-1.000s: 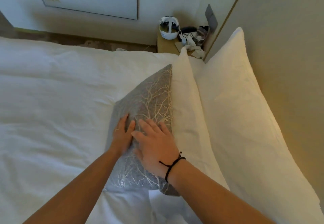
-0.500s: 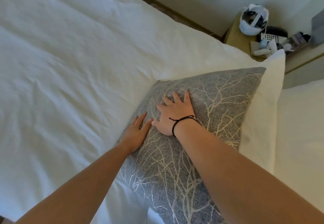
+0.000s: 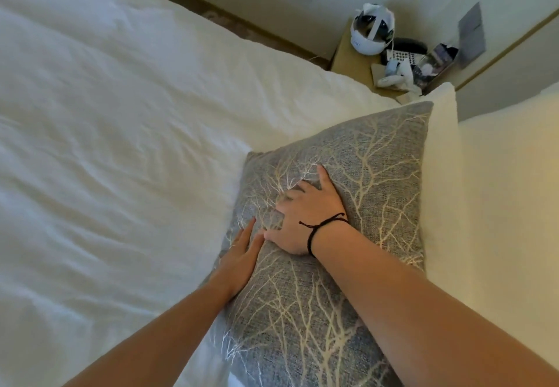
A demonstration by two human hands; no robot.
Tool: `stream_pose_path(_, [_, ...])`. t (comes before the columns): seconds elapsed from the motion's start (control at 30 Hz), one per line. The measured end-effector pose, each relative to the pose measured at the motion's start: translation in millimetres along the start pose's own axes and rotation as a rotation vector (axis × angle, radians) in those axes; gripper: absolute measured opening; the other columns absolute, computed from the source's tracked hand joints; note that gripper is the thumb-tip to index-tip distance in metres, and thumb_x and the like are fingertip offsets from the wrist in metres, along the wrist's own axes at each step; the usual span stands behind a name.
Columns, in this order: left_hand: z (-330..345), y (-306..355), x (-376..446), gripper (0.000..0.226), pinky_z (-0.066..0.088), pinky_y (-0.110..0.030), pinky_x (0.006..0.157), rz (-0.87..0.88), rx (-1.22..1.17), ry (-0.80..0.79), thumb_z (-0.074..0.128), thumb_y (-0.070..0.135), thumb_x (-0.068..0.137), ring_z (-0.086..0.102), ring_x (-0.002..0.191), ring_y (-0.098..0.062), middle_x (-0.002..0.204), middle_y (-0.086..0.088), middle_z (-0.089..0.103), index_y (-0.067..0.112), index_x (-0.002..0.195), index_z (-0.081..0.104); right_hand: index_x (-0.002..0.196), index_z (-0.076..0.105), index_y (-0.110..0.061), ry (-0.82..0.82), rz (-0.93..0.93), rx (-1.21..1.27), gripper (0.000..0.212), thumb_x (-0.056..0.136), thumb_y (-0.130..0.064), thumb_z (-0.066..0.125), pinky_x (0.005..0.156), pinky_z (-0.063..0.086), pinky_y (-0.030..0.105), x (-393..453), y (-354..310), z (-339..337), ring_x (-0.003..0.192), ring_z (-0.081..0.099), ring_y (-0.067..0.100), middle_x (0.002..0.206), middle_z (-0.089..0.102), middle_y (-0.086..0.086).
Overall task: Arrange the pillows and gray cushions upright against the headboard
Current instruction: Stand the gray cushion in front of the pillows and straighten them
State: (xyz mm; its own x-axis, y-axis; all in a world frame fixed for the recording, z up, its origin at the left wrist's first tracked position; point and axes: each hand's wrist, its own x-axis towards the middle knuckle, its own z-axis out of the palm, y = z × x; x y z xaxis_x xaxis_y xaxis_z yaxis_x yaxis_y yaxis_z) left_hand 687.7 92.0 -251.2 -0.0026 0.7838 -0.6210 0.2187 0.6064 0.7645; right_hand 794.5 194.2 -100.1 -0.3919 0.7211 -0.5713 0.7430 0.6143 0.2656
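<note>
A gray cushion (image 3: 363, 175) with a pale branch pattern leans against a white pillow (image 3: 440, 181). A second white pillow (image 3: 511, 205) stands behind that one on the right. My right hand (image 3: 308, 217), a black cord at its wrist, presses into the cushion's face with the fingers curled into the fabric. My left hand (image 3: 239, 259) lies flat on the cushion's left edge, fingers together. Neither hand holds anything. The headboard is out of view on the right.
The white duvet (image 3: 121, 144) fills the left and centre. A bedside table (image 3: 363, 66) at the back right carries a white headset (image 3: 372, 34), a phone and small clutter. A framed picture hangs on the far wall.
The view has drifted a little. My right hand has pushed deeper into the cushion and its fingers have curled. The left hand stays on the cushion's left edge.
</note>
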Motion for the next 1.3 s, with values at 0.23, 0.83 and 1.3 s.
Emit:
stream_pose_path(0.23, [-21,2,-23,0.085,0.013,-0.054,0.121,-0.031,0.079,0.033,0.015,0.085,0.081,0.012,0.151,-0.021,0.166,0.004,0.008,0.044,0.154,0.001,0.143,0.044,-0.03,-0.094,-0.058,0.008,0.06,0.095,-0.059,0.025,0.111,-0.013,0.067,19,-24,-6,0.146,0.024,0.027,0.156,0.035,0.0])
stream_pose_path(0.83, [37,87,-207,0.101,0.009,-0.064,0.117,0.666,0.701,0.084,0.022,0.092,0.075,-0.012,0.151,-0.027,0.165,0.0,-0.016,0.038,0.153,-0.013,0.122,0.037,-0.051,0.253,0.969,1.326,0.068,0.065,-0.074,0.067,0.076,0.045,0.023,-374,-104,116,0.095,0.058,0.002,0.11,0.055,-0.023])
stream_pose_path(1.3, [45,101,-218,0.123,0.01,-0.07,0.112,0.455,0.841,-0.016,0.058,0.078,0.07,-0.019,0.148,-0.033,0.161,-0.001,-0.028,0.029,0.152,-0.02,0.058,0.054,-0.016,0.305,0.973,1.417,0.037,0.092,-0.024,0.066,0.062,0.053,0.033,-448,-124,172,0.053,0.064,0.015,0.059,0.069,0.004])
